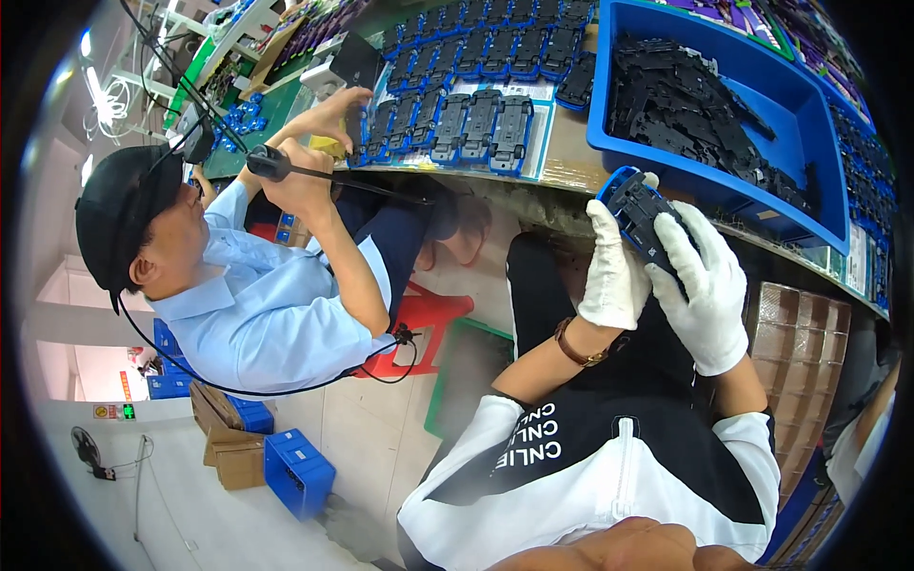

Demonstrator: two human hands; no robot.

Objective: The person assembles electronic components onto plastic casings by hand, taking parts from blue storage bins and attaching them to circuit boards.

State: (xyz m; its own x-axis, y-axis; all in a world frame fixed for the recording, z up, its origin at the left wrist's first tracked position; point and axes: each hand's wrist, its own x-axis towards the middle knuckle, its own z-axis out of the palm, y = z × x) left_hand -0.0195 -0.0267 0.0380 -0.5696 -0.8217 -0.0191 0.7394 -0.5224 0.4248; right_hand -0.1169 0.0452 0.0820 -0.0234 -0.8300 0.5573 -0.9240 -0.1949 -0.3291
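Observation:
Both my hands wear white gloves and hold one toy car between them, just off the table's edge. Its black underside faces up, and a blue rim of body shows at the far end. My left hand grips the car's left side, a fingertip showing past its far end. Along its right side lie the fingers of my right hand, pressed on the black chassis. Upside-down toy cars, black below and blue at the edges, stand in rows on the table to the left.
A blue bin with many flat black plastic parts stands just beyond my hands. At left a co-worker in a light blue shirt and black cap holds a dark tool. A red stool is below; a brown divided tray is right.

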